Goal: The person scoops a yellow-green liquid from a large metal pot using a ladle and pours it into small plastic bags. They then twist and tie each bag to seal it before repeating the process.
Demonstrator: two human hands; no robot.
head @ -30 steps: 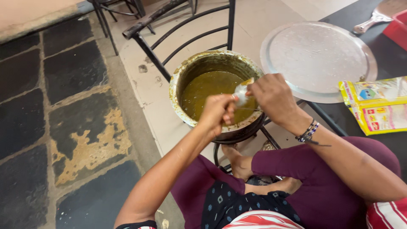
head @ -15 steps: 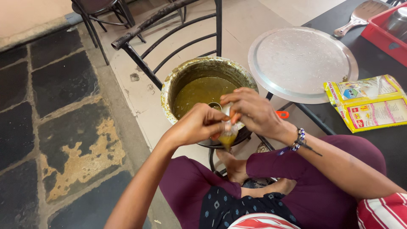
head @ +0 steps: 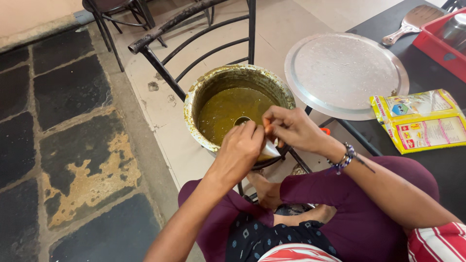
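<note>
A large metal pot (head: 194, 104) of green-brown curry (head: 228, 109) sits on a black metal chair (head: 194, 34) in front of me. A ladle's bowl (head: 241, 120) lies in the curry near the pot's near rim. Both hands meet over that rim. My left hand (head: 240, 148) grips a small clear plastic pouch (head: 268, 151) from the left. My right hand (head: 291, 128) pinches the pouch's top from the right. Most of the pouch is hidden by my fingers.
A round metal lid (head: 344, 73) lies on the dark table (head: 437, 165) to the right, beside yellow printed packets (head: 420, 121). A red tray (head: 444, 43) and a metal spatula (head: 412, 22) sit at the far right. A second chair (head: 116, 9) stands at the back left.
A second ago my right hand held the ladle over the pouch. The ladle now lies in the pot, and both hands have closed on the pouch near the pot's rim.
</note>
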